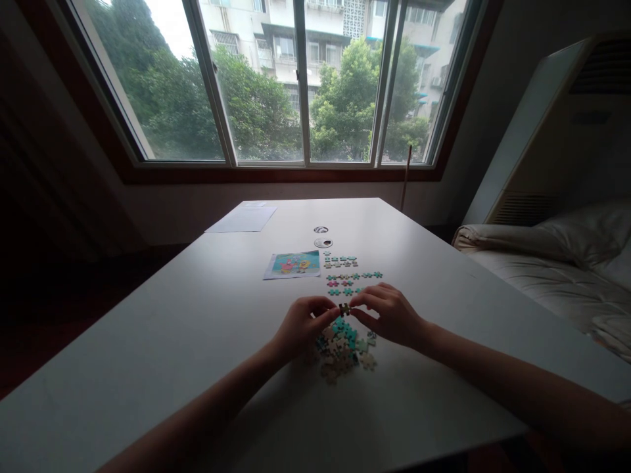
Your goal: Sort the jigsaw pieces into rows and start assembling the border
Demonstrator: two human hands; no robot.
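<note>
My left hand [303, 323] and my right hand [388, 314] meet over the middle of a white table [172, 341]. Both pinch a small dark puzzle piece [344, 308] held between their fingertips, just above the table. Directly below them lies a loose heap of puzzle pieces [345, 348], teal and beige. Beyond the hands, several sorted pieces [348, 276] lie spread in rows. A colourful reference picture [293, 264] lies flat to their left.
A sheet of paper [242, 219] lies at the table's far left corner. Two small round objects [322, 236] sit past the sorted pieces. A bed with pale bedding [552, 263] stands to the right. A large window [296, 79] fills the far wall.
</note>
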